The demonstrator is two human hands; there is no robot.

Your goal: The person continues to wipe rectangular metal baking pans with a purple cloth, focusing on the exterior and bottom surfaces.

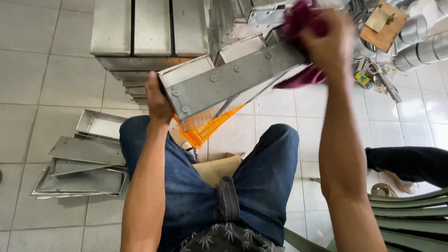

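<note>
Steel trays (84, 161) lie stacked on the floor's left; left hand (157, 98) clamps the low end of a riveted metal channel (228, 79), steadying it over the knees; right hand (329, 44), fingers closed around a maroon rag (298, 21), presses its upper end.

metal trays (86, 161) on floor | orange crate (203, 128) | pipe fittings (420, 39)
</note>
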